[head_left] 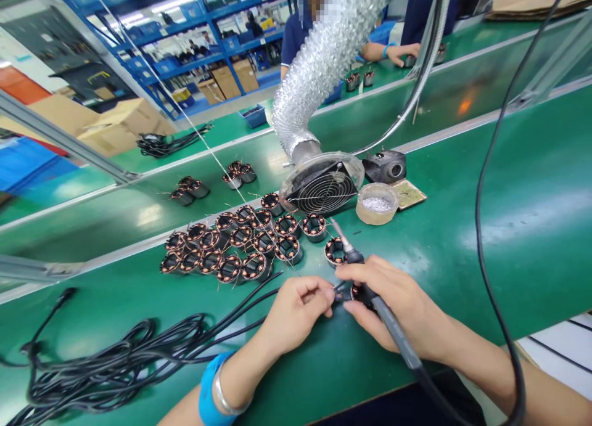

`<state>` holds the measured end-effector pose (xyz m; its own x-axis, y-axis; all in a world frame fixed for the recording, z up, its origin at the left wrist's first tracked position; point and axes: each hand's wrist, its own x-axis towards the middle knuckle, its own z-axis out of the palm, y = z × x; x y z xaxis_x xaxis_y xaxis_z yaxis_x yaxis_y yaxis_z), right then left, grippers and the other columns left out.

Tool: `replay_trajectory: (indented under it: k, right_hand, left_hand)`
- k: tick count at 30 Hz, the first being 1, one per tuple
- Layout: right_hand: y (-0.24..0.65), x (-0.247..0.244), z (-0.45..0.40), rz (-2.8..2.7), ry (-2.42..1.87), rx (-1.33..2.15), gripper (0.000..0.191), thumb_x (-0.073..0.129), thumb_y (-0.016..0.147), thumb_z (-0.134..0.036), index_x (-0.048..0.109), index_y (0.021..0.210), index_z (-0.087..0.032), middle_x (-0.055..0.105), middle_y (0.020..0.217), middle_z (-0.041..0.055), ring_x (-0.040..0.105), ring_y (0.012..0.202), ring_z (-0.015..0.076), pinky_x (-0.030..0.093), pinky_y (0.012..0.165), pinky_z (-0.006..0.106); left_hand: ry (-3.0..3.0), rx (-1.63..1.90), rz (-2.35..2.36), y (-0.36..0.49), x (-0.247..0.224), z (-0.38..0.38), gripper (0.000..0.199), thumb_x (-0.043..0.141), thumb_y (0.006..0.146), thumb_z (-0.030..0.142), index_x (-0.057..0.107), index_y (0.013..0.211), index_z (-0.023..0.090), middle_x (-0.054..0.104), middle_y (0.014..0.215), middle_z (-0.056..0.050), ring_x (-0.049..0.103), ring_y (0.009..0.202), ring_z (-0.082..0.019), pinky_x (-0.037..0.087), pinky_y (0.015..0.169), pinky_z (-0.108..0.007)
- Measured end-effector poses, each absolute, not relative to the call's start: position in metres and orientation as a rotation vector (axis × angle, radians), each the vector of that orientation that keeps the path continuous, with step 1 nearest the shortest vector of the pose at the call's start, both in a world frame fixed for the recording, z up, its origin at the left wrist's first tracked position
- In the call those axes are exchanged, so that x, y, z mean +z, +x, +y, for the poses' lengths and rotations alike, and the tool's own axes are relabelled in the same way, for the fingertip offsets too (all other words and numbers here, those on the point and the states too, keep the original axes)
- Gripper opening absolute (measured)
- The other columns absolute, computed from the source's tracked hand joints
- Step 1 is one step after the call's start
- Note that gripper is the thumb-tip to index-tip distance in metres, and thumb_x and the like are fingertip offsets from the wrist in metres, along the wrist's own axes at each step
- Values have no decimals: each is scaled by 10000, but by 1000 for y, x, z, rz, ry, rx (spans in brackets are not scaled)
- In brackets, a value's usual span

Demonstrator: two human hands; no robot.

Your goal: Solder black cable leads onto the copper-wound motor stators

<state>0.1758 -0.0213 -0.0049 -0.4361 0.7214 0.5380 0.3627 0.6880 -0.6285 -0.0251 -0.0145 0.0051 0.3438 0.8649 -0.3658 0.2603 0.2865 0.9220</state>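
Observation:
My left hand (303,309), with a blue band and a metal bangle at the wrist, pinches the end of a black cable (250,303). Just right of its fingertips is a dark motor stator with copper windings (355,291), partly covered by my right hand (393,303). That hand holds a soldering iron (393,327), its tip pointing up and away from me, and its fingers rest around the stator. Another copper-wound stator (335,252) stands just beyond. Several more stators (254,266) are grouped on the green bench to the left.
Behind the hands are a fan (324,188) on a silver duct (314,74), a round dish (377,204), a sponge tray (411,195) and a black holder (385,166). Coiled cables (120,358) lie left; a hanging cable (483,229) passes right. A person's hand (402,53) works across the bench.

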Motion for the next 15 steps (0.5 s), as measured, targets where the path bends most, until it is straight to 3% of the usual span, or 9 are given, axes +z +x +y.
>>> replay_trajectory:
  k: [3, 9, 15]
  right_hand:
    - [173, -6, -19, -2077, -775, 544, 267, 516, 899, -50, 554, 1129, -181, 659, 923, 25, 517, 744, 162, 456, 696, 288]
    - [168, -12, -28, -1961, -800, 481, 287, 547, 891, -8, 574, 1125, -172, 672, 929, 17, 529, 728, 135, 463, 685, 261]
    - [155, -18, -41, -1894, -881, 257, 254, 518, 860, 35, 583, 1036, -137, 590, 755, 37, 471, 646, 158, 409, 590, 293]
  left_hand:
    - [1402, 587, 1204, -23, 6, -20, 239, 580, 841, 348, 651, 764, 133, 548, 591, 18, 454, 549, -100, 363, 545, -209]
    - [1774, 614, 1327, -18, 10, -31, 167, 525, 866, 187, 681, 811, 169, 575, 638, 31, 466, 573, -97, 337, 568, -216]
    - [1798, 605, 1352, -9, 17, -58, 241, 415, 966, 273, 586, 825, 179, 615, 689, -14, 540, 599, -138, 390, 589, -251]
